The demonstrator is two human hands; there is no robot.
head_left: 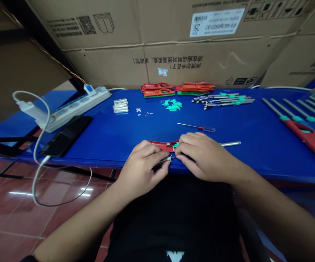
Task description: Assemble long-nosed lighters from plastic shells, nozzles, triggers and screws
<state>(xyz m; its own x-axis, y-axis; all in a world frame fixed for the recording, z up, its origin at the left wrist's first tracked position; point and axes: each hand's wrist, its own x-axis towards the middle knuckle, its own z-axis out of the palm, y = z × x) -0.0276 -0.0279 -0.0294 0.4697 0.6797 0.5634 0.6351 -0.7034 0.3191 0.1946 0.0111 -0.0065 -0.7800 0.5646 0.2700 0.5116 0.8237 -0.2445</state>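
A small part (169, 158), mostly hidden, is pinched by the left hand's (142, 167) fingers. Behind it, by the table's (107, 136) near edge, the red casing (161, 146) is partly covered. Whether anything is pinched by the right hand's (205, 156) curled fingers cannot be told. Open room is left beyond the rod (231, 144).

The tabletop (105, 131) is showing plain blue, the open shell (160, 145) red, and the slim part (169, 158) a white end. Teal is colouring the small clips (174, 105) and the collars (237, 103) on the silvery rods (246, 100). Stacked shells (159, 92) are mixing red, orange and green. The screwdriver (197, 126) is wearing a red band (200, 127). The phone (66, 136) is showing black, the power strip (75, 110) white. Dark print (167, 60) is patterning the brown cardboard (114, 69); a white emblem (175, 255) is marking the black shirt (174, 214).
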